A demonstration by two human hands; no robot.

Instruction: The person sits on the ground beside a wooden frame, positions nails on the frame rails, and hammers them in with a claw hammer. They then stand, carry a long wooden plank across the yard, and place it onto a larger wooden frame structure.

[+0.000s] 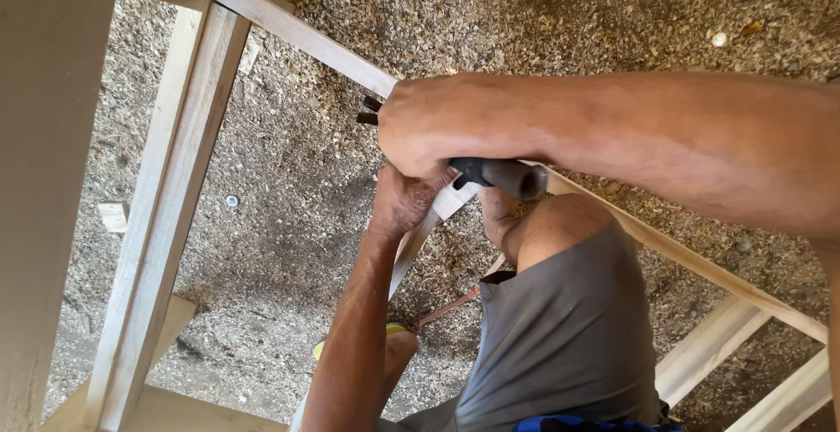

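My right hand (429, 130) reaches in from the right and is closed around a black-handled tool (499, 174). The handle's end sticks out below the fist, and two dark tips (367, 111) show on the fist's left side. The hand sits on a long pale wooden rail (306, 36) that runs diagonally across the view. Just beneath it, my left hand (401, 203) comes up from the bottom and grips a thin wooden slat (411, 252) where it meets the rail. What kind of tool it is stays hidden by the fist.
A wooden frame upright (166, 196) stands at the left beside a broad pale board (44, 178). More slats (709, 349) lie at the lower right. My knee in grey shorts (560, 327) is bent under the rail. Sawdust and shavings (289, 178) cover the ground.
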